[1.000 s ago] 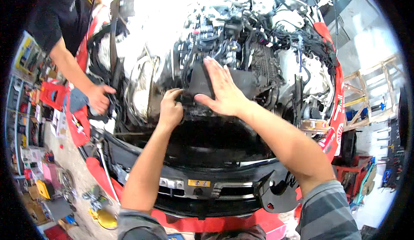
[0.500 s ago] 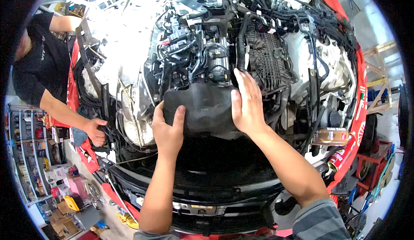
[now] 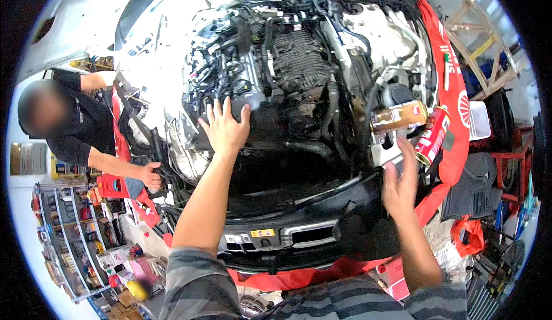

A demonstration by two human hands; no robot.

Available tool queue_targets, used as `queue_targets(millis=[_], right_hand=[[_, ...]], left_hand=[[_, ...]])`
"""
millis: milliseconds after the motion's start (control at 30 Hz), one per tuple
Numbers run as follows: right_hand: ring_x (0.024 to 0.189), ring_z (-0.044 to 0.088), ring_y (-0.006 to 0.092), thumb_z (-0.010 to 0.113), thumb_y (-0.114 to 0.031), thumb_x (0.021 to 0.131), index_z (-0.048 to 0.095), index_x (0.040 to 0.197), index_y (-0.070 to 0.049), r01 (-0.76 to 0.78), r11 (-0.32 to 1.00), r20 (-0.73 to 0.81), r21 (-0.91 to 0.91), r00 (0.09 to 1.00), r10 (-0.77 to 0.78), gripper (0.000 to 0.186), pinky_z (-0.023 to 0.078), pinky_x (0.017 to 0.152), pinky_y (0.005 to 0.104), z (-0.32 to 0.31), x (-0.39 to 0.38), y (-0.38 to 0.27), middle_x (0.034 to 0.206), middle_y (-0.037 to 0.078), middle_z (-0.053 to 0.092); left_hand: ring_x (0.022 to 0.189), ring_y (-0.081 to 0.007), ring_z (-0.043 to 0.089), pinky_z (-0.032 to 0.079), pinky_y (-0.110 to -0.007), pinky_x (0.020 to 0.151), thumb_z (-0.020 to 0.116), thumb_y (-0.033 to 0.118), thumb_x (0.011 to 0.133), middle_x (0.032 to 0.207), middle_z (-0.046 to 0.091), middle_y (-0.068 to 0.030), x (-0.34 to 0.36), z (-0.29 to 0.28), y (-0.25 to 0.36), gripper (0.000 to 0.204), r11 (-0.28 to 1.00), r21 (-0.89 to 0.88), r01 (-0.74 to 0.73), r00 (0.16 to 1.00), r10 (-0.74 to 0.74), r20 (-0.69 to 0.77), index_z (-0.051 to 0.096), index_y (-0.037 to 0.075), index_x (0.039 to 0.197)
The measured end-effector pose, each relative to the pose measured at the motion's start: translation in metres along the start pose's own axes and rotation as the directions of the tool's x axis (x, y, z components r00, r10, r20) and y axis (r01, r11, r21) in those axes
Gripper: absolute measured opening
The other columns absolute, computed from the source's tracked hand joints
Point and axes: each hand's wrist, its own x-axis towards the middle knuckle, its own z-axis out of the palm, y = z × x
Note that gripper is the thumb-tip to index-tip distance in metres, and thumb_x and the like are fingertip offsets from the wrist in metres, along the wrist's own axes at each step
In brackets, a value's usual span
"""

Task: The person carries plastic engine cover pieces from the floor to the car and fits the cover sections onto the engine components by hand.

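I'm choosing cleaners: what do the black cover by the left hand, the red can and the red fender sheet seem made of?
Black cover: probably moulded plastic, from its dull, even surface.
Red can: likely painted metal, glossy, with a bright rim.
Red sheet: perhaps vinyl or coated fabric, smooth, draping flexibly.

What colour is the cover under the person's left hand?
The cover is black; it shows best in the head view.

The cover (image 3: 267, 127) is black, the fender cloth (image 3: 460, 168) nearest me red with white markings, the tin (image 3: 413, 115) brown, the spray can (image 3: 433, 137) red, the shirt (image 3: 356, 298) grey-striped.
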Motion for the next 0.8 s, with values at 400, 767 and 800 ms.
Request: queue_targets(millis=[400,767,800], right_hand=[[0.137,0.035,0.0425,0.05,-0.018,0.095,0.041,0.138,0.005,-0.203,0.935,-0.072,-0.29,0.979,0.19,0.049,0.026,0.114,0.0493,-0.052,-0.126,0.133,0.146,0.024,0.038],[0.138,0.031,0.0408,0.055,-0.022,0.095,0.037,0.139,0.002,-0.198,0.916,0.018,-0.349,0.976,0.218,0.053,0.026,0.115,0.0483,-0.04,-0.118,0.14,0.147,0.022,0.036],[0.139,0.03,0.041,0.056,-0.023,0.094,0.034,0.141,0.001,-0.194,0.916,0.028,-0.35,0.976,0.217,0.057,0.025,0.116,0.0483,-0.04,-0.115,0.142,0.147,0.023,0.035]], left_hand=[[0.121,-0.0325,0.054,0.038,-0.044,0.104,0.043,0.036,0.096,0.134,0.057,-0.0113,0.005,0.013,0.018,0.043,0.993,0.091,-0.071,0.957,0.094,-0.276,0.064,0.012,0.124],[0.132,-0.0344,0.042,0.03,-0.045,0.11,0.047,0.052,0.096,0.132,0.058,-0.0149,0.011,-0.006,0.009,0.06,0.962,-0.05,-0.269,0.96,0.263,-0.101,0.052,0.009,0.137],[0.138,-0.0391,0.032,0.024,-0.049,0.114,0.057,0.061,0.086,0.143,0.046,-0.0208,0.016,-0.007,0.004,0.085,0.952,-0.086,-0.295,0.953,0.299,0.04,0.036,0.007,0.148]])
